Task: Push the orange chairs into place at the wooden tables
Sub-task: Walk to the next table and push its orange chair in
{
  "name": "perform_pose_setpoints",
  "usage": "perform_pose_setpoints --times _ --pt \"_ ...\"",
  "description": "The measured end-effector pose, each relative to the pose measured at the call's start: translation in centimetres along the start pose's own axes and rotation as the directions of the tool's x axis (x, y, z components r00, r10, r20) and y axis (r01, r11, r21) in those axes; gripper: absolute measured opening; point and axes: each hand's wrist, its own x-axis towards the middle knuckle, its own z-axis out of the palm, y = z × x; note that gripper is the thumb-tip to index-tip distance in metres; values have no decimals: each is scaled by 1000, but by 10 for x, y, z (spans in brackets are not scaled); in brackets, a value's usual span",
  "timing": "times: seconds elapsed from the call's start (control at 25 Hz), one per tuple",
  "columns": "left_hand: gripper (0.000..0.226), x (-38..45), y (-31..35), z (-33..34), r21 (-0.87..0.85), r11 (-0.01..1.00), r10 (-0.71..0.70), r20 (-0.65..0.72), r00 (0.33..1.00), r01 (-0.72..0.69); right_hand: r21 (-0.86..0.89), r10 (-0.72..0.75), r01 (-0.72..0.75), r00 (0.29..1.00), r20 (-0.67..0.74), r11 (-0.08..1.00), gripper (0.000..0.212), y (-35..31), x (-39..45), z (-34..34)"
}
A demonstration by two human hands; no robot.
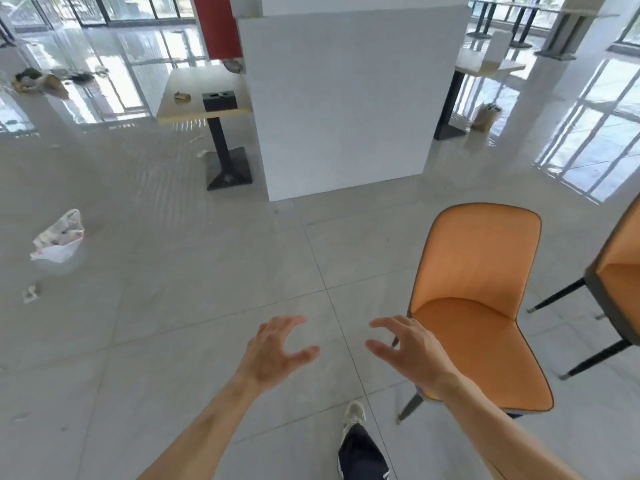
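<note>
Orange chairs stand to the right of both hands: the nearer orange chair [485,306] sits just beside the right hand [408,351], its padded seat facing the person and its dark-trimmed back rising beyond, on thin black legs; a second orange chair [620,271] is cut off at the frame edge further right. Both the right hand and the left hand [277,348] hang in the air with fingers spread and curled, holding nothing. This looks like the reach before a grasp; the next move likely calls for gripping the nearer chair and steering it toward a wooden table [180,84], which stands well ahead of the left hand beside a white pillar [346,105].
</note>
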Motion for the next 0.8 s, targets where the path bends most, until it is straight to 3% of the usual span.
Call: perform_pose_setpoints --times 0.48,0.8 --pt "76 313 57 -27 -55 998 39 60 997 -36 3 46 -46 997 -55 999 53 91 282 -112" --pt "78 544 52 -28 -56 987 157 212 965 -149 6 231 -232 964 -135 973 47 152 444 -143"
